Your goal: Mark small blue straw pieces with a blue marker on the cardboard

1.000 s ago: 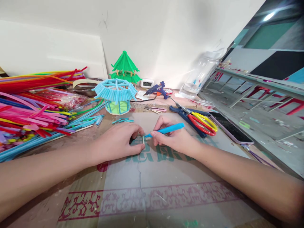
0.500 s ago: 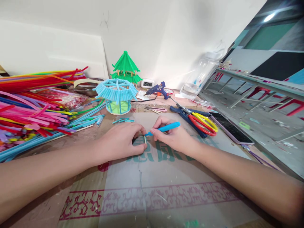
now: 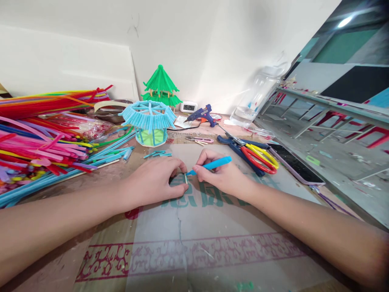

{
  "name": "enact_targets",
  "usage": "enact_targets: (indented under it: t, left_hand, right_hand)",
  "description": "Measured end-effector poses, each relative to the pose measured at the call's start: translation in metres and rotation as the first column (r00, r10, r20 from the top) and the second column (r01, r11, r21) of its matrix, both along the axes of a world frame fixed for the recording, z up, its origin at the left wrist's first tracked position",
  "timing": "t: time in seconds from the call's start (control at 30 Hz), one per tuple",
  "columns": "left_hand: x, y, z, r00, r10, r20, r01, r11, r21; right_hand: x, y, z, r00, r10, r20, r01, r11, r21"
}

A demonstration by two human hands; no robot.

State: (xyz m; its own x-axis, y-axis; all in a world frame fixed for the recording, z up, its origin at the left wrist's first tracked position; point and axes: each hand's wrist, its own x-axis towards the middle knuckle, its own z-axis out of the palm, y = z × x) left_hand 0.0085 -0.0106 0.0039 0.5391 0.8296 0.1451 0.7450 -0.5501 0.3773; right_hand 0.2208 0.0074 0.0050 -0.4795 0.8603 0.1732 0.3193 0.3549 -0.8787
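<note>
My left hand rests on the cardboard sheet with its fingers curled, pinching a small pale stick piece upright against the surface. My right hand grips a bright blue pen-like tool, and its tip touches the stick piece. A few short blue straw cuttings lie just beyond my left hand.
A blue straw pavilion and a green one stand behind. A heap of coloured straws fills the left. To the right lie a blue glue gun, red-and-yellow scissors, blue pliers and a phone.
Both hands have shifted slightly away from me, and the blue tool's tip stays on the stick piece. Nothing else has moved.
</note>
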Motion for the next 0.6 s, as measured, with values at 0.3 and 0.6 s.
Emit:
enact_targets:
  t: [0.3, 0.6]
  left_hand:
    - [-0.0009, -0.0005, -0.0011, 1.000, 0.011, -0.013, -0.011, 1.000, -0.003]
    - [-0.0010, -0.0002, -0.0001, 1.000, -0.001, -0.006, 0.001, 1.000, 0.003]
  right_hand:
    - [0.0019, -0.0030, 0.0033, 0.997, 0.066, 0.043, -0.062, 0.993, -0.105]
    - [0.0017, -0.0025, 0.0019, 0.999, 0.051, 0.012, -0.050, 0.996, -0.075]
